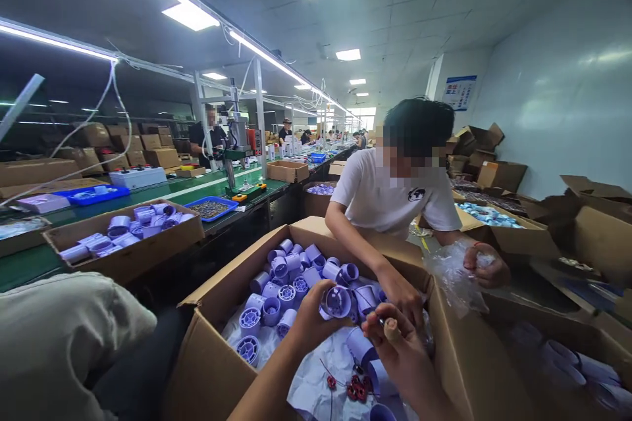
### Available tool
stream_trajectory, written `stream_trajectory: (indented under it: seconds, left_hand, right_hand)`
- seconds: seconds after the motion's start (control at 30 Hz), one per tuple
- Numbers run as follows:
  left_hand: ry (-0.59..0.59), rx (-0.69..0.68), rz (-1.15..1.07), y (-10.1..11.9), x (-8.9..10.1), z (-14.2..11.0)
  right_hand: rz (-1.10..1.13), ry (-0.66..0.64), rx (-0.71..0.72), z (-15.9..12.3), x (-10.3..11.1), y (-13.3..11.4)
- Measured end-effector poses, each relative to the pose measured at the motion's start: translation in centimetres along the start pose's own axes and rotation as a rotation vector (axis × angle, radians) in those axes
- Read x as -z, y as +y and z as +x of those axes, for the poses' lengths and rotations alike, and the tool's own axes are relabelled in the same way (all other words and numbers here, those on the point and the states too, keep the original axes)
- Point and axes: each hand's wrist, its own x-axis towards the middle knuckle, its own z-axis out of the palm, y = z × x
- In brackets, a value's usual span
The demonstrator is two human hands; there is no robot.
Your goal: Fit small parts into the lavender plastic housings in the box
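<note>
My left hand (313,319) is closed around a purple plastic cup (338,302), its round open end facing me. Just to the right, my right hand (402,348) has its fingers pinched together near the cup. A small dark, shiny thing shows at those fingertips, too small to name. One fingertip appears wrapped in a tan covering. Below both hands, several small red parts (358,388) with thin dark wires lie on white paper (316,378). Many similar purple cups (271,310) fill the open cardboard box (207,342) around my hands.
Across the box, a co-worker in a white shirt (375,177) reaches one hand into it and holds a clear plastic bag (457,273) in the other. At left stand another carton (133,256) of purple cups, a blue tray (210,208) and a bench press (237,151).
</note>
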Motion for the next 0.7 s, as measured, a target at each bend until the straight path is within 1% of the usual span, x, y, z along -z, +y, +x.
stream_trajectory:
  seconds: [0.07,0.17,0.27,0.47,0.6,0.7]
  left_hand:
    - [0.077,0.014,0.032,-0.5,0.2,0.1]
    - [0.130,0.008,0.069,-0.8,0.4,0.2]
    - [0.115,-0.044,0.107,-0.4,0.3,0.3]
    - [0.040,-0.117,0.126,0.2,0.1,0.2]
    - [0.032,-0.136,0.137,0.0,0.1,0.2]
    - [0.037,-0.194,0.151,0.0,0.1,0.2]
  right_hand:
    - [-0.044,-0.051,-0.030,-0.3,-0.1,-0.2]
    - [-0.118,-0.079,-0.103,-0.3,-0.3,0.0]
    - [-0.177,-0.042,-0.135,-0.2,-0.7,0.2]
    - [-0.227,0.027,-0.107,-0.2,-1.4,0.5]
    - [-0.246,0.011,-0.096,-0.1,-1.2,0.8]
    - [-0.244,0.028,-0.096,0.0,-1.1,0.9]
